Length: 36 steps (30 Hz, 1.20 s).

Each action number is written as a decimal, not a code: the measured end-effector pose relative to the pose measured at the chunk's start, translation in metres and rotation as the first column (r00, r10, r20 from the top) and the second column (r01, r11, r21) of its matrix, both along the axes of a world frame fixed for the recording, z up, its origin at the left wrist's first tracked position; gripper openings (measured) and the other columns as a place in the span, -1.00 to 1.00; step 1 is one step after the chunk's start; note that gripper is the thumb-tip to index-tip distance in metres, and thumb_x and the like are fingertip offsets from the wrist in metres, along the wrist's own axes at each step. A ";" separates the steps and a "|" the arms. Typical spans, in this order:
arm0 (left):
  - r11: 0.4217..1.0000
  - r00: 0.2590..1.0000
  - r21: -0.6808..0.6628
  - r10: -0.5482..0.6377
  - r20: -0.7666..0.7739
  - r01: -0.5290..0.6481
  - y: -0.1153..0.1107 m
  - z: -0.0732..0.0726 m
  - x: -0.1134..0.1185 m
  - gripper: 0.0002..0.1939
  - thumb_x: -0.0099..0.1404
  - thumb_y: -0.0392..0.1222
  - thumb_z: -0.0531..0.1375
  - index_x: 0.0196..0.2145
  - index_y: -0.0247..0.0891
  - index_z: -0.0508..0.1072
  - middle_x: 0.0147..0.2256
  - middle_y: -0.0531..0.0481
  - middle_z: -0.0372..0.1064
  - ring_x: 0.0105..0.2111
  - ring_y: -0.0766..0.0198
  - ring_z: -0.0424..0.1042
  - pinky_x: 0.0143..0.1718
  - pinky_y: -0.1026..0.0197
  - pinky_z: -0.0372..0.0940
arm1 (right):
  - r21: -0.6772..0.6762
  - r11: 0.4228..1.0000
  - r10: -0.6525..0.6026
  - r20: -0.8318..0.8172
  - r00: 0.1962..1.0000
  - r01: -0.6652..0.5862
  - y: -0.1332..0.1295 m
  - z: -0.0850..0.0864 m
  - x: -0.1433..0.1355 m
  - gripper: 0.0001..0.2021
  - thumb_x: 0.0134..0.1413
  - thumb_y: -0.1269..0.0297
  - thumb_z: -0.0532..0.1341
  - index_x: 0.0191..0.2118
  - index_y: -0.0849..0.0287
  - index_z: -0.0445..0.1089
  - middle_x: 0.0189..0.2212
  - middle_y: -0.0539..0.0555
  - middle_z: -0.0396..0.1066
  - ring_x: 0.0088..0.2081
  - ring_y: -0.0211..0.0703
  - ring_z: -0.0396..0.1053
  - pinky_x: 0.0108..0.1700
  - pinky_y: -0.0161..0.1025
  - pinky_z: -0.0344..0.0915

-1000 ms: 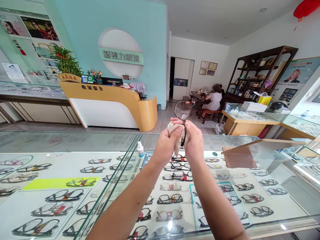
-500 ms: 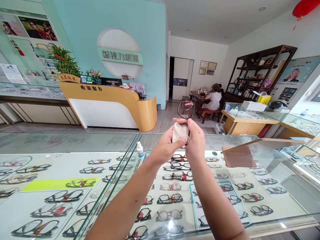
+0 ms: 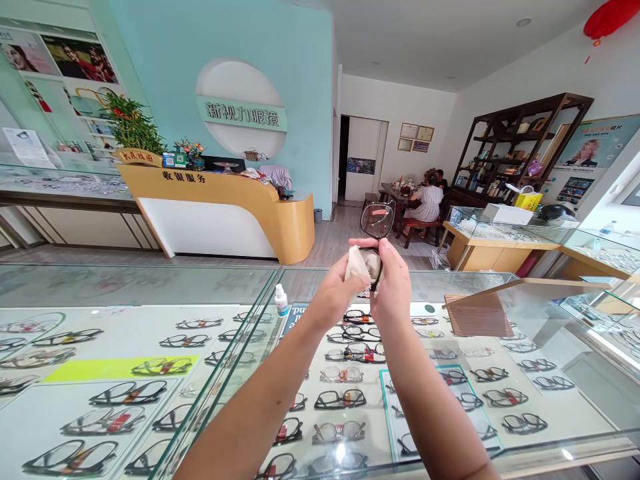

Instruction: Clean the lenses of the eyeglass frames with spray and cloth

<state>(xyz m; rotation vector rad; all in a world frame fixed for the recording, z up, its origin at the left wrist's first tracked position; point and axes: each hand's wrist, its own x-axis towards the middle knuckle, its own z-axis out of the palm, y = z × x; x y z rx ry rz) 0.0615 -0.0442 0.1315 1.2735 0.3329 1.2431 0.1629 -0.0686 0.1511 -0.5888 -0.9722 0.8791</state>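
Observation:
Dark-rimmed glasses [image 3: 378, 221] are held upright above the glass counter, one lens up and the other down between my hands. My right hand [image 3: 393, 280] has its fingers closed on the frame near the bridge. A pale beige cloth [image 3: 358, 265] is pinched in my left hand [image 3: 336, 291], and it lies against the lower lens. Part of that lens and the cloth's far side are hidden by my fingers.
Below my arms is a glass display counter [image 3: 250, 275] with rows of glasses inside. A small white bottle [image 3: 281, 300] stands on it, left of my hands. At the right is a slanted wooden board [image 3: 477, 315]. People sit at a far table.
The glasses have turned slightly and shifted right, so the upper lens shows wider. The cloth has folded back to the left, uncovering more of the lower rim.

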 end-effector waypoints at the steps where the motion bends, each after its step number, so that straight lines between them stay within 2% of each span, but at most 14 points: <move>1: 0.999 1.000 0.026 -0.025 -0.001 0.025 -0.001 0.000 0.000 -0.51 0.14 0.05 0.53 -0.07 -0.24 0.57 -0.28 -0.02 0.48 -0.26 0.19 0.43 -0.17 0.18 0.35 | -0.009 1.000 -0.003 0.007 1.000 0.003 0.000 0.000 0.001 -0.61 0.36 -0.14 0.26 -0.24 0.05 0.66 -0.09 0.09 0.69 -0.22 -0.12 0.53 -0.15 -0.18 0.43; 5: 0.999 0.999 0.034 -0.023 0.027 0.022 -0.002 0.000 0.004 -0.44 0.32 0.34 0.40 -0.10 -0.25 0.59 -0.33 -0.02 0.43 -0.30 0.21 0.41 -0.21 0.19 0.32 | -0.001 1.000 0.003 0.036 0.999 -0.003 0.002 -0.001 0.001 -0.61 0.37 -0.14 0.24 -0.22 0.04 0.65 -0.12 0.08 0.69 -0.24 -0.12 0.52 -0.18 -0.19 0.42; 8: 0.999 0.999 0.028 0.035 0.039 -0.036 -0.002 -0.001 0.006 -0.46 0.29 0.31 0.45 -0.11 -0.24 0.59 -0.36 0.04 0.40 -0.35 0.31 0.34 -0.27 0.26 0.28 | 0.046 0.999 -0.014 0.024 1.000 0.012 0.002 -0.003 -0.001 -0.62 0.36 -0.12 0.26 -0.21 0.07 0.65 -0.10 0.12 0.69 -0.16 -0.07 0.55 -0.08 -0.16 0.44; 12: 0.994 0.995 0.048 0.098 0.035 -0.099 -0.005 -0.002 0.008 -0.43 0.19 0.20 0.56 -0.03 -0.23 0.59 -0.28 0.04 0.47 -0.28 0.30 0.40 -0.20 0.27 0.31 | 0.142 0.989 -0.040 0.020 0.999 0.037 -0.001 -0.005 -0.008 -0.67 0.42 -0.03 0.25 -0.22 0.06 0.64 -0.10 0.12 0.70 0.00 -0.02 0.58 0.13 -0.09 0.44; 17: 0.962 0.960 0.000 0.272 0.061 -0.272 -0.014 0.002 0.011 -0.46 0.22 0.28 0.51 -0.13 -0.24 0.63 -0.35 0.04 0.46 -0.34 0.31 0.39 -0.27 0.27 0.28 | 0.154 0.988 -0.032 0.061 0.998 0.022 -0.007 -0.007 -0.018 -0.63 0.47 -0.04 0.20 -0.21 0.08 0.64 -0.06 0.14 0.69 0.00 -0.02 0.59 0.13 -0.10 0.45; 19: 0.953 0.951 -0.023 0.302 0.063 -0.301 -0.016 0.005 0.011 -0.44 0.25 0.34 0.47 -0.16 -0.25 0.64 -0.37 0.04 0.46 -0.35 0.31 0.39 -0.30 0.26 0.28 | 0.144 0.990 -0.007 0.073 0.997 -0.004 -0.006 -0.009 -0.021 -0.62 0.47 -0.06 0.19 -0.18 0.07 0.65 -0.04 0.13 0.68 -0.02 -0.03 0.59 0.10 -0.12 0.45; 22: 0.965 0.962 -0.023 0.263 0.077 -0.262 -0.016 0.007 0.010 -0.42 0.27 0.37 0.44 -0.14 -0.24 0.63 -0.38 0.04 0.43 -0.36 0.32 0.38 -0.31 0.27 0.29 | 0.133 0.991 0.020 0.066 0.998 -0.028 -0.003 -0.010 -0.020 -0.62 0.46 -0.07 0.20 -0.16 0.06 0.66 -0.04 0.13 0.68 -0.06 -0.05 0.58 0.04 -0.13 0.45; 26: 0.991 0.988 -0.040 0.133 0.082 -0.130 -0.009 0.004 0.009 -0.45 0.28 0.33 0.46 -0.23 -0.26 0.55 -0.45 0.09 0.33 -0.44 0.36 0.30 -0.35 0.28 0.26 | 0.117 0.993 -0.032 0.006 0.999 0.032 0.002 -0.010 -0.012 -0.63 0.44 -0.06 0.22 -0.18 0.08 0.66 -0.08 0.11 0.69 -0.09 -0.07 0.57 0.03 -0.15 0.43; 29: 0.998 0.992 -0.027 0.064 0.106 -0.061 -0.005 0.001 0.009 -0.48 0.25 0.26 0.50 -0.27 -0.26 0.52 -0.45 0.08 0.32 -0.41 0.31 0.34 -0.29 0.24 0.32 | 0.100 0.993 -0.054 -0.003 0.999 0.054 0.002 -0.008 -0.009 -0.63 0.43 -0.06 0.23 -0.20 0.09 0.66 -0.11 0.09 0.69 -0.17 -0.10 0.55 -0.03 -0.17 0.42; 32: 0.996 0.990 -0.042 0.084 0.110 -0.080 -0.005 0.001 0.010 -0.50 0.24 0.24 0.50 -0.25 -0.26 0.52 -0.46 0.08 0.31 -0.42 0.30 0.34 -0.32 0.24 0.30 | 0.106 0.994 -0.041 0.005 0.999 0.040 0.002 -0.008 -0.009 -0.62 0.43 -0.06 0.22 -0.19 0.09 0.66 -0.11 0.10 0.70 -0.19 -0.10 0.55 -0.07 -0.17 0.41; 36: 0.988 0.985 -0.069 0.143 0.095 -0.137 -0.011 0.006 0.011 -0.44 0.22 0.32 0.49 -0.24 -0.26 0.51 -0.43 0.10 0.32 -0.44 0.34 0.30 -0.38 0.28 0.21 | 0.138 0.989 -0.055 0.038 0.998 0.049 0.001 -0.010 -0.012 -0.62 0.43 -0.04 0.21 -0.19 0.11 0.66 -0.10 0.12 0.69 -0.09 -0.05 0.58 -0.07 -0.16 0.41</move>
